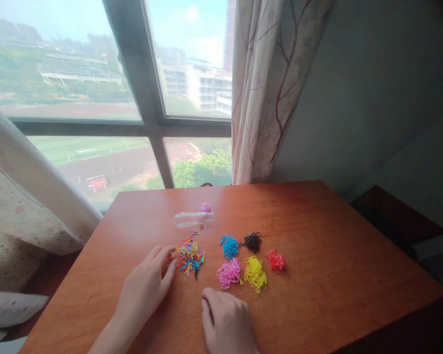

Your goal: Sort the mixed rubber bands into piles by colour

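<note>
A mixed-colour pile of small loops (190, 256) lies near the middle of the wooden table. My left hand (147, 278) is at its left edge, thumb and fingers curved and apart, with nothing visible between them. Sorted piles lie to the right: blue (229, 246), black (253, 242), pink (229, 273), yellow (256, 274) and red (276, 261). My right hand (227, 319) rests on the table just below the pink pile, its fingers curled in; whatever they may hold is hidden.
Behind the mixed pile lie a clear plastic container (194, 220) and a small pink-purple item (205, 207). The wooden table (317, 236) ends at a window with curtains (258, 88) and a wall at the right.
</note>
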`<state>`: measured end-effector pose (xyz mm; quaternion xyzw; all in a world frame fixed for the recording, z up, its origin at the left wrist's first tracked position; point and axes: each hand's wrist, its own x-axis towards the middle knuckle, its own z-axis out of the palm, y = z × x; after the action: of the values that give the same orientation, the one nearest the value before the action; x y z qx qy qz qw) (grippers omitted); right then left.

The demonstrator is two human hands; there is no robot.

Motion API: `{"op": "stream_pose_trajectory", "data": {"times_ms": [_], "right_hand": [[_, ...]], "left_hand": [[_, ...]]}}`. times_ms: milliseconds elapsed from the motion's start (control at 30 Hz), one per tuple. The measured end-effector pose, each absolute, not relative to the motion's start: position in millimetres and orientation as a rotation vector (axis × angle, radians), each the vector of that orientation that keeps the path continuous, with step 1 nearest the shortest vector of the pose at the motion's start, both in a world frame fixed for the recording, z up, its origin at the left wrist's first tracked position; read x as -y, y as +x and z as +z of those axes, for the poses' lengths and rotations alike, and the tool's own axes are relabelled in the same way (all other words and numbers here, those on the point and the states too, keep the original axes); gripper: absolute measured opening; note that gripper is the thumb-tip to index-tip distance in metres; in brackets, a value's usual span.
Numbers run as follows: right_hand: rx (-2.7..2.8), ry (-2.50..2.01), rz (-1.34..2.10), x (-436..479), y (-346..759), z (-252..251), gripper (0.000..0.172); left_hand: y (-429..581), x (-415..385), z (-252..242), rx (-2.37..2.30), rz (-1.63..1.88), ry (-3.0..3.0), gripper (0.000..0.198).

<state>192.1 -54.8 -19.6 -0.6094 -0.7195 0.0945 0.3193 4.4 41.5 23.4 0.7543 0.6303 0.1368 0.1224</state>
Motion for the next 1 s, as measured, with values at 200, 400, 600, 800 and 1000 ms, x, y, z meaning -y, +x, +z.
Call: {"op": "stream_pose_trajectory", "data": {"times_ms": [200,400,600,800,1000], "right_hand": [[1.957,-1.604,0.234,49,185,-13,0.019],[1.98,-1.592,0.223,44,183,-9,0.017],[1.963,-1.552,0.232,46,184,-12,0.02],[1.937,-1.546,0.243,47,184,-15,0.022],[1.947,-1.508,0.243,46,186,-14,0.024]], "left_hand": [[8,-23,18,-1.741,0.403,2.231,0.021],[11,-17,13,-1.758,0.292,2.262,0.025],[13,-20,10,-1.782,0.213,2.308,0.026],[13,-20,9,-1.777,0.212,2.327,0.026],[12,-19,11,-1.763,0.255,2.28,0.027]]}}
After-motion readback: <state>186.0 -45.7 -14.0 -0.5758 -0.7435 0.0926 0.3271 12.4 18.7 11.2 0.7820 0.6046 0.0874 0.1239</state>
